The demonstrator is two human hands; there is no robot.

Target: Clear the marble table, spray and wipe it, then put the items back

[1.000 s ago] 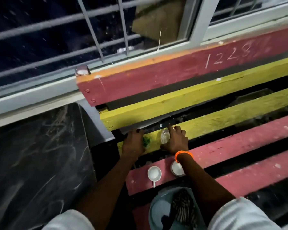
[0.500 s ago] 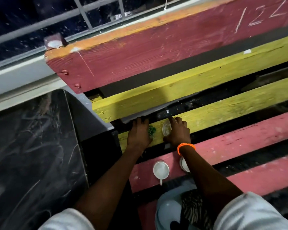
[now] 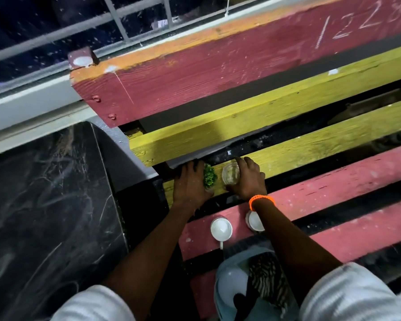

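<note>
— Where are the hands?

— Both are on the yellow slat point(image 3: 322, 144) of the bench. The left hand point(image 3: 190, 183) grips a small green plant point(image 3: 209, 176); the right hand point(image 3: 247, 179) curls round a clear glass jar point(image 3: 230, 174) just beside it.

— And the marble surface?

— The dark marble surface point(image 3: 46, 205) lies to the left, apart from the bench. On the pink slat point(image 3: 333, 195) nearer the person stand a white cup point(image 3: 220, 228) and a second white cup point(image 3: 255, 220), partly hidden by the right forearm — an orange wristband point(image 3: 262, 200) circles that wrist.
</note>
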